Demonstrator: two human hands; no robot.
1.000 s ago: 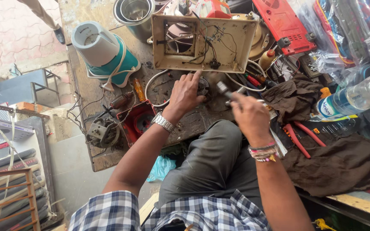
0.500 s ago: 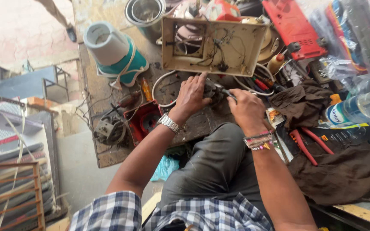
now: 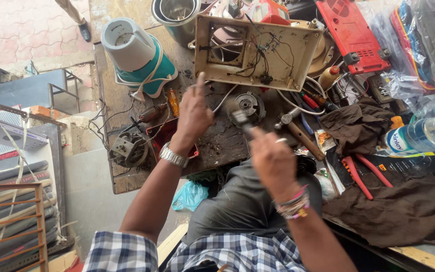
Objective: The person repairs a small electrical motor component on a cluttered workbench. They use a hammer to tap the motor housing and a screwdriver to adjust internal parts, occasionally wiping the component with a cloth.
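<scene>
The teal-and-white mixer base (image 3: 138,55) is standing at the desk (image 3: 127,179) left. The left hand (image 3: 193,115) is hovering with its index finger raised, its grip holding nothing. A round motor part (image 3: 248,104) is lying beneath the cream casing (image 3: 254,52). The right hand (image 3: 273,161) is blurred, its grip closing around a small dark tool (image 3: 241,121).

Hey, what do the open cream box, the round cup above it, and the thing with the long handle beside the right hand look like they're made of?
Cream box: probably painted sheet metal, with thin folded edges, matte and grimy.
Round cup: looks like stainless steel, with a shiny grey rim.
Long-handled tool, likely a hammer: brown handle that seems wooden, and a dull grey head that looks metal.
</scene>
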